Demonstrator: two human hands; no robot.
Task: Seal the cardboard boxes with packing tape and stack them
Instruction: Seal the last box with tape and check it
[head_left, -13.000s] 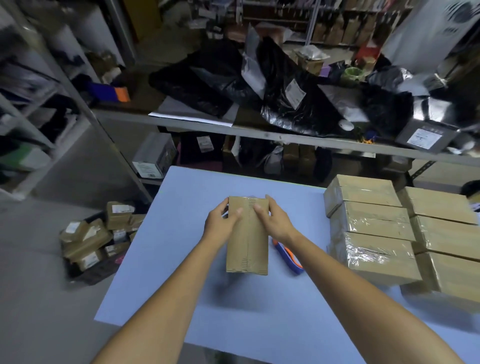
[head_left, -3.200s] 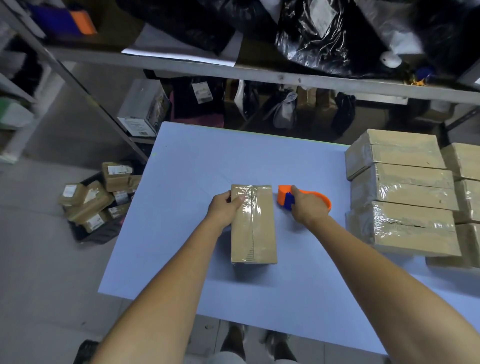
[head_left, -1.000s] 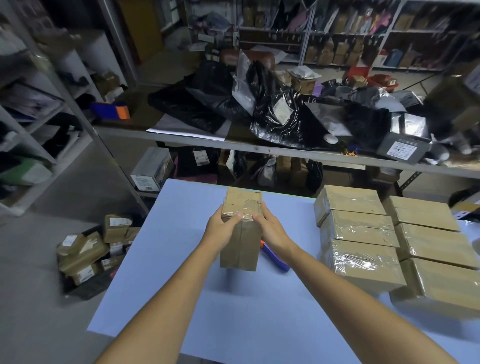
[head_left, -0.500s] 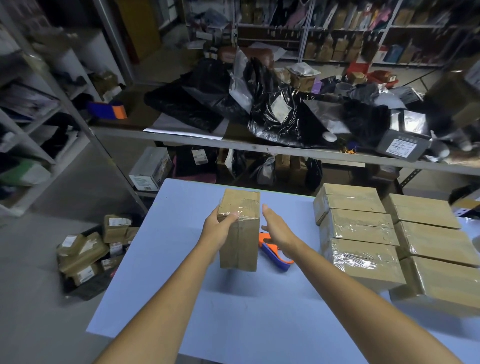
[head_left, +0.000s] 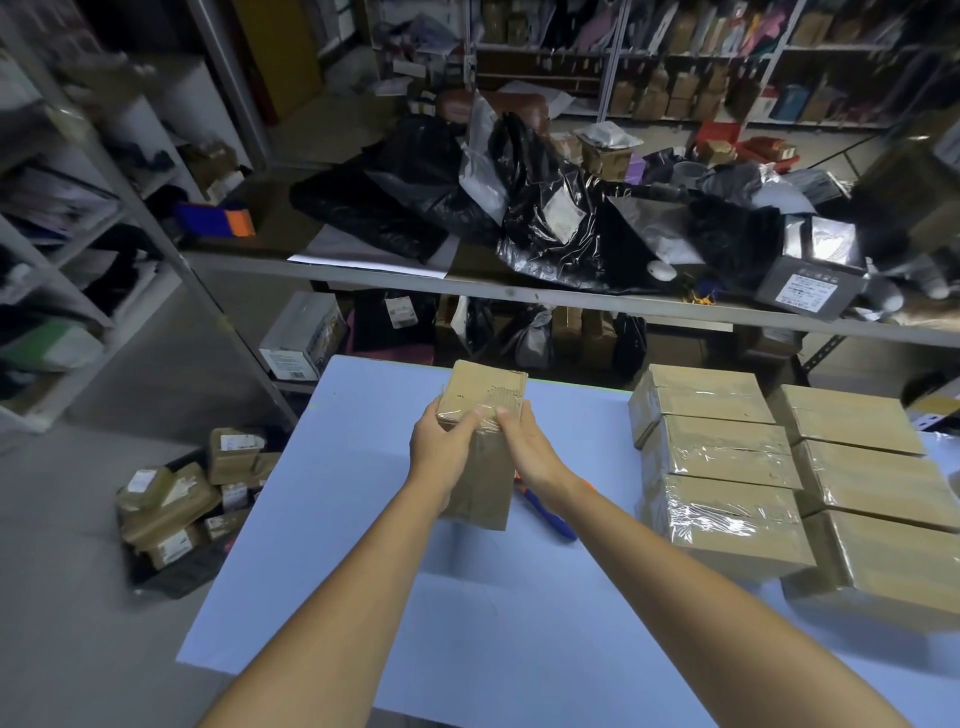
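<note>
**Item: small brown cardboard box (head_left: 485, 488), standing on end at mid-desk, clamped at its top end by both grips.**

Location: on the pale blue desk (head_left: 363, 519), well apart from the stacked, film-wrapped brown boxes (head_left: 717, 467) on the right. The orange-and-blue tape dispenser (head_left: 545, 517) lies just behind the right wrist. Left grip (head_left: 441, 457) is curled round the box's left side, and right grip (head_left: 524, 452) is curled round its right side. Both thumbs press the clear tape over the top edge. Handling, as I judge it: light, since it stands steady under fingertip pressure. The board is stiff corrugated card, but the corners could crush. The glossy tape looks slippery, so I would hold the bare card sides. Markings: I can read none on this box. The white labels on the floor parcels (head_left: 176, 499) and the grey shelf carton (head_left: 810, 283) are too small to read.
</note>
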